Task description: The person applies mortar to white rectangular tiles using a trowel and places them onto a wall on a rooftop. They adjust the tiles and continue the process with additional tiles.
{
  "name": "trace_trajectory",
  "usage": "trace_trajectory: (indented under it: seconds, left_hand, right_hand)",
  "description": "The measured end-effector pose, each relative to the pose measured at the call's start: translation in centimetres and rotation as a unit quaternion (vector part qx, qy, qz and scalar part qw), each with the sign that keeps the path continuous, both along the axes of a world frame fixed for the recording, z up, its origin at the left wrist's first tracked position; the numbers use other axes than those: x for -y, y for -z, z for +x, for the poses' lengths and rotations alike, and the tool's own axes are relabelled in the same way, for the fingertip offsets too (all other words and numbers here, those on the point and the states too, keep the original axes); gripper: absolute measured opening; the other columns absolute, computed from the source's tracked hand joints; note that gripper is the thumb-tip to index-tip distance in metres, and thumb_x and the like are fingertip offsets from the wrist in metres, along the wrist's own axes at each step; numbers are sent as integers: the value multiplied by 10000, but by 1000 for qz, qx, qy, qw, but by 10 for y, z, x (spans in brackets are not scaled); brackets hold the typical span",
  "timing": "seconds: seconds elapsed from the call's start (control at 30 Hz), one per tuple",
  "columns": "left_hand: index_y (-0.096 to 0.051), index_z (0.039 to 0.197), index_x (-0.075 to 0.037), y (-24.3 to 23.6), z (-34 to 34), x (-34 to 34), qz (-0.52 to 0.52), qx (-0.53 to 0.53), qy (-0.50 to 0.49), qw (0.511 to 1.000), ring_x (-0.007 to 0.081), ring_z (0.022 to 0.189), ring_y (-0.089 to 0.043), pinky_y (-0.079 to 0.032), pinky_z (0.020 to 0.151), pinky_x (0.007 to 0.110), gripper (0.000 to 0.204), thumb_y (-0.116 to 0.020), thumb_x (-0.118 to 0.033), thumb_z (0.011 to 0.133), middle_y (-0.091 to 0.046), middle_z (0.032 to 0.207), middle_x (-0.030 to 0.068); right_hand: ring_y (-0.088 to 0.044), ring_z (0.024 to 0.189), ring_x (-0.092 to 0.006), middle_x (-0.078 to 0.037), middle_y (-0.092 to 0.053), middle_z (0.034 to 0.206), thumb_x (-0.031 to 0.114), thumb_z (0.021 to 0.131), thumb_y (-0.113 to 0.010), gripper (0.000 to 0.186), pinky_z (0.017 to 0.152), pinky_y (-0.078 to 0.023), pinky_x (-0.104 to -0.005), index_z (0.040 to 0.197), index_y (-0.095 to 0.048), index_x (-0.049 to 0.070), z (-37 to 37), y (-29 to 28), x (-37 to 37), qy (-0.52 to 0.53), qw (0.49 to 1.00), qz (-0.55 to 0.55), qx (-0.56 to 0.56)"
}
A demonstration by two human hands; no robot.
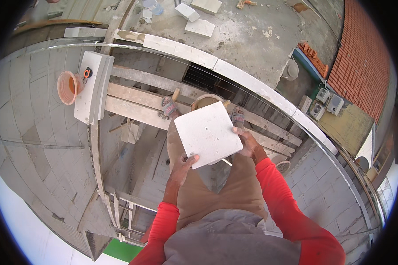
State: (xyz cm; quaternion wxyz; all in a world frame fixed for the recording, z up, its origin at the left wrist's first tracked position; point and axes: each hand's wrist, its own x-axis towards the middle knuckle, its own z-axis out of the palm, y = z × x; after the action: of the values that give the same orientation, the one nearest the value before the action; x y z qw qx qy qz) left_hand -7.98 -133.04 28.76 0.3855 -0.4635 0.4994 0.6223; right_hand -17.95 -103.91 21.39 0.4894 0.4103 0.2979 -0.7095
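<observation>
A white, nearly square lightweight concrete block (208, 132) is held out in front of my legs. My left hand (182, 170) grips its near left corner, thumb on the top face. On its right edge, my right hand (248, 143) clasps it the same way. The fingers of both hands are partly hidden beneath the block. Just past it, between my sandalled feet, a round bucket (205, 100) is partly covered by the block. A row of white blocks (181, 49) runs along the wall top beyond my feet, with a thin string above it.
I stand on wooden scaffold planks (137, 109) with gaps showing a drop below. At the left, white blocks (93, 88) carry a small black and orange object (87, 73) beside a pinkish bucket (67, 87). Loose blocks (200, 27) lie on the concrete slab; an orange tiled roof (362, 57) rises right.
</observation>
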Motion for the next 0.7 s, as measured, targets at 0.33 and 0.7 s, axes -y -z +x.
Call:
trace_trajectory:
  seconds: [0.33, 0.7]
  left_hand:
    - [-434, 1523, 127, 68, -28, -131, 22, 37, 238, 970, 309, 1371, -575, -496, 1095, 448, 1031, -756, -642, 917, -618, 1422, 249]
    - [-269, 1643, 50, 207, -148, -300, -254, -355, 607, 664, 486, 1581, -241, -247, 1279, 565, 998, -743, -485, 947, -252, 1708, 303]
  right_hand:
    - [-705, 1097, -274, -177, -694, 1230, 130, 803, -849, 648, 969, -583, -399, 1360, -589, -76, 42, -45, -158, 58, 988, 135, -49]
    - [-714, 1045, -296, -222, -695, 1225, 158, 736, -919, 759, 938, -578, -406, 1347, -544, -91, 148, -26, -297, 194, 800, 567, -22]
